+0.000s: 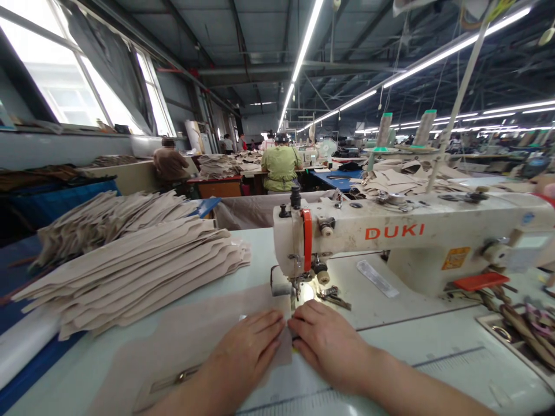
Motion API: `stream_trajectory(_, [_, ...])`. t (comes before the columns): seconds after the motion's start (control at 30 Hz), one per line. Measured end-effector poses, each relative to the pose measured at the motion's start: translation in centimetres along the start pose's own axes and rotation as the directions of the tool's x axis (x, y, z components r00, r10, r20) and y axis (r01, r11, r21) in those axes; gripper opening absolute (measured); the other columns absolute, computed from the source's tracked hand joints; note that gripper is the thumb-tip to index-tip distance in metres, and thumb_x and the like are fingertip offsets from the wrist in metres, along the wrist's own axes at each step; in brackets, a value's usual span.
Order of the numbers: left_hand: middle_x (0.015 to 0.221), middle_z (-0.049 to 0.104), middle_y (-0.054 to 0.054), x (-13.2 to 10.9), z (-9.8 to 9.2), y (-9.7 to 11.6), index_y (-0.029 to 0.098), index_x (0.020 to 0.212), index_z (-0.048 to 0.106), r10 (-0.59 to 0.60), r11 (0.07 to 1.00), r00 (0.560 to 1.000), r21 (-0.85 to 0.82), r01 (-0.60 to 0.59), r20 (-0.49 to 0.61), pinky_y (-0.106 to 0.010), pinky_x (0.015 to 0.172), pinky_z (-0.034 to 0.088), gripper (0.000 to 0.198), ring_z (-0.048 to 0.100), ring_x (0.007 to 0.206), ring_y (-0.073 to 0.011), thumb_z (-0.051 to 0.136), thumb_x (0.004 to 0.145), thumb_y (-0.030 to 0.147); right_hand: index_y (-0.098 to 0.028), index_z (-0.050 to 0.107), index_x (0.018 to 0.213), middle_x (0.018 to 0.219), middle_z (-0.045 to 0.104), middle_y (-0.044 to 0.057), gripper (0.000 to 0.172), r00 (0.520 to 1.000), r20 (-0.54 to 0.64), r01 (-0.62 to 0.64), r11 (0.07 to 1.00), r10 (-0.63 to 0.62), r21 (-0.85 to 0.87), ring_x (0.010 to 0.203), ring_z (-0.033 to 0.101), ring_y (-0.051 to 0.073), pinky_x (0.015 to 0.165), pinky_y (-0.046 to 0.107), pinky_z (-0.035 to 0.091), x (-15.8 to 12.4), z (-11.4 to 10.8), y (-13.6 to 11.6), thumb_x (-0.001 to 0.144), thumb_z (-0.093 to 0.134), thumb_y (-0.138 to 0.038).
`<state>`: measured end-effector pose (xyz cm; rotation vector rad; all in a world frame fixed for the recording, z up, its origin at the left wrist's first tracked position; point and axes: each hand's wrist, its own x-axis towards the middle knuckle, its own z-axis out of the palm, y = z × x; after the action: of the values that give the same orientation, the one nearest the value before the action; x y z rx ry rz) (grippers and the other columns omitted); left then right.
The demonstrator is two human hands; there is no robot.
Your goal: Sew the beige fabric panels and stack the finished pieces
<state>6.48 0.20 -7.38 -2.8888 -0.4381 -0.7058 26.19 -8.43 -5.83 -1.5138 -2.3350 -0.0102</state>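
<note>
My left hand (pixel 249 349) lies flat with fingers stretched out on a beige fabric piece (pixel 191 341) spread on the sewing table. My right hand (pixel 327 341) rests beside it, fingers curled down onto the fabric's right edge, just in front of the needle and presser foot (pixel 296 289). The two hands almost touch at the fingertips. The fabric runs under the head of the white DUKI sewing machine (pixel 390 231), whose lamp lights the needle area.
A tall stack of cut beige fabric pieces (pixel 134 263) lies at left, another pile (pixel 108 219) behind it. A tray of tools and straps (pixel 520 332) sits at right. Thread cones (pixel 425 127) stand behind the machine. Other people sit working farther back (pixel 281 167).
</note>
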Motion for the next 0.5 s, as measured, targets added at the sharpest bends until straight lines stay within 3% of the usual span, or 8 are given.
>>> stream_trajectory(0.17, [0.123, 0.066, -0.010, -0.5, 0.4, -0.2, 0.017, 0.124, 0.060, -0.034, 0.999, 0.998, -0.002, 0.035, 0.060, -0.039, 0.095, 0.053, 0.036, 0.064, 0.110, -0.0216, 0.042, 0.093, 0.019, -0.016, 0.063, 0.106, 0.098, 0.062, 0.006, 0.017, 1.000, -0.015, 0.010, 1.000, -0.010, -0.017, 0.096, 0.054, 0.021, 0.090, 0.032, 0.044, 0.0, 0.1, 0.4, 0.093, 0.053, -0.020])
stream_trajectory(0.5, [0.126, 0.064, -0.012, 1.3, 1.4, -0.8, 0.013, 0.126, 0.058, -0.035, 0.998, 0.992, 0.052, 0.028, 0.125, -0.042, 0.095, 0.052, 0.036, 0.062, 0.113, -0.0231, 0.044, 0.093, 0.019, -0.012, 0.065, 0.095, 0.094, 0.064, 0.009, 0.015, 0.996, 0.056, 0.072, 0.985, -0.063, -0.159, 0.094, 0.055, 0.022, 0.091, 0.033, 0.042, 1.2, -1.3, 1.4, 0.092, 0.054, -0.021])
